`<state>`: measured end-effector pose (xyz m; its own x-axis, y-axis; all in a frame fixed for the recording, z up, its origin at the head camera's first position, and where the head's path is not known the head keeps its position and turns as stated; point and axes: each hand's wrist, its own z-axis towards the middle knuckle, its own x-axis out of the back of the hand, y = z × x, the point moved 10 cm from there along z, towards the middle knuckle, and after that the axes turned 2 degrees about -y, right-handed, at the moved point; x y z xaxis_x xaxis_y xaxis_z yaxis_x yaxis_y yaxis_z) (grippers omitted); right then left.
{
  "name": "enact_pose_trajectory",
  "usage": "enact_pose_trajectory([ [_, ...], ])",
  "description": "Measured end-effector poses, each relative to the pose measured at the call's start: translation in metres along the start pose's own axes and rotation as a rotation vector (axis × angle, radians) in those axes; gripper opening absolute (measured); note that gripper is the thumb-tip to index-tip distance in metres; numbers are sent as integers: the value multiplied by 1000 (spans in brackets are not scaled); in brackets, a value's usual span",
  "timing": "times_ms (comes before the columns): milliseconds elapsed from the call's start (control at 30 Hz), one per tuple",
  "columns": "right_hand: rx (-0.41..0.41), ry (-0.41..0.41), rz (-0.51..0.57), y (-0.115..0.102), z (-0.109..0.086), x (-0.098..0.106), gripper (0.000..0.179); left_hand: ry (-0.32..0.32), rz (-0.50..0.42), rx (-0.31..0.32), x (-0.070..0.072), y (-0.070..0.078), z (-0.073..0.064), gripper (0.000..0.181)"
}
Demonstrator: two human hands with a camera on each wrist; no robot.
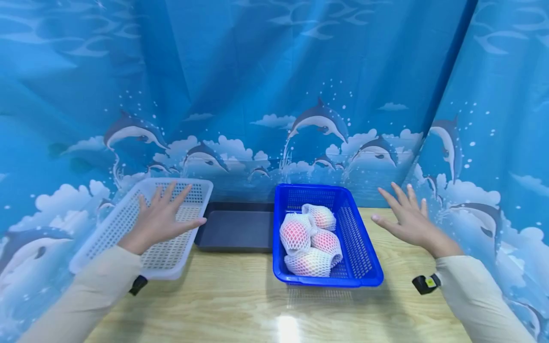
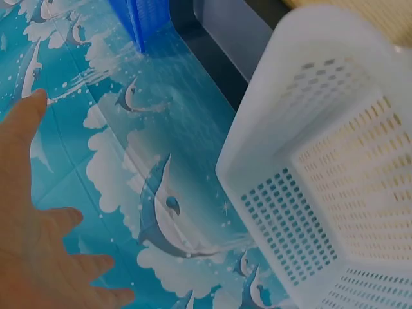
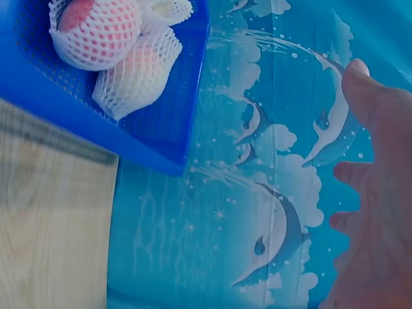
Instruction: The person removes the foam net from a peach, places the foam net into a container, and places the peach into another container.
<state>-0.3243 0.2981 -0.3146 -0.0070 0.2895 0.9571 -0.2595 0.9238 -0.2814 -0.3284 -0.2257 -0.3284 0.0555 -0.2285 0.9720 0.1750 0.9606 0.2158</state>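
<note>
My left hand (image 1: 160, 216) is spread above the white plastic basket (image 1: 195, 190), fingers straight and holding nothing. To the right of the blue basket (image 1: 364, 267), my right hand (image 1: 409, 219) hovers with its fingers splayed and nothing in them. Several round pink-and-pale fruits (image 1: 296, 234) in white foam nets lie in the blue basket, mostly toward its left side. The right wrist view shows some of these netted fruits (image 3: 135, 71) close up. No contents show in the white basket (image 2: 283, 212) in the left wrist view.
Between the two baskets a shallow dark grey tray (image 1: 238, 231) lies on the light wooden table (image 1: 223, 295). A blue curtain (image 1: 257, 95) printed with dolphins hangs right behind the table. Each wrist carries a small black camera (image 1: 424, 284) on a strap.
</note>
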Motion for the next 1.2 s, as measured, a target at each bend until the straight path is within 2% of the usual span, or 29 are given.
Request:
enact_pose_trajectory([
  [267, 41, -1, 25, -14, 7, -15, 81, 22, -26, -32, -11, 14, 0, 103],
  [567, 102, -5, 94, -33, 15, -39, 79, 35, -66, -56, -30, 29, 1, 105],
  [767, 146, 2, 155, -51, 22, -58, 78, 35, -106, -79, -44, 37, 0, 105],
  [1000, 216, 67, 193, -75, 25, -82, 74, 36, -118, -97, -64, 46, -4, 106],
  [1200, 204, 33, 277, -90, 27, -108, 76, 67, -133, -107, -78, 50, -11, 103],
])
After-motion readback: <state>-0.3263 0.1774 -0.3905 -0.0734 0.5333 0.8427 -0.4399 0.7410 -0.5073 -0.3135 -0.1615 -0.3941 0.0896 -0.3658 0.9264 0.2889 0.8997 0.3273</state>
